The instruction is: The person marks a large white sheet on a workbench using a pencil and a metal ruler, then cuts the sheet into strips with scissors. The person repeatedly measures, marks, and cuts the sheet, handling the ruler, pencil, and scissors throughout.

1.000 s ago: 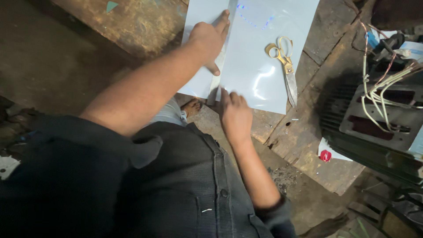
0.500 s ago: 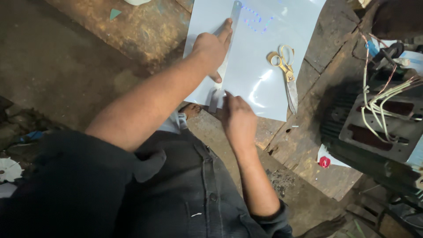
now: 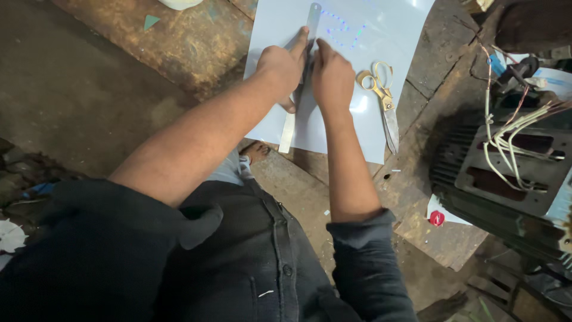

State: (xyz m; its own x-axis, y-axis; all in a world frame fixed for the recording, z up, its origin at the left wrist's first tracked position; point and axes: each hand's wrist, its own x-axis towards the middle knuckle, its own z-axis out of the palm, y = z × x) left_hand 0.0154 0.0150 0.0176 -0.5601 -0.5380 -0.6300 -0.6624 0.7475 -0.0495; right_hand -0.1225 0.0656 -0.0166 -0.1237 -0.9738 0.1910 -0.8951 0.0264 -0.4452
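A pale glossy sheet (image 3: 351,125) lies on a rusty workbench (image 3: 196,42). A long metal ruler (image 3: 288,134) runs up the sheet, slightly tilted. My left hand (image 3: 280,68) presses down on the ruler's middle, fingers spread along it. My right hand (image 3: 330,77) rests on the sheet against the ruler's right edge, near its upper half, with fingers bunched together and the index pointing up. Whether it holds anything is hidden. Faint blue dotted marks (image 3: 342,27) show on the sheet above my hands.
Gold-handled scissors (image 3: 384,98) lie on the sheet's right side. A dark motor-like machine (image 3: 500,179) with loose white wires (image 3: 506,149) stands at the right. A small red object (image 3: 437,218) lies on a white scrap by it. A teal triangle scrap (image 3: 151,21) sits far left.
My right hand has slid up along the ruler's right edge, from its lower end to beside my left hand. My left hand stays on the ruler.
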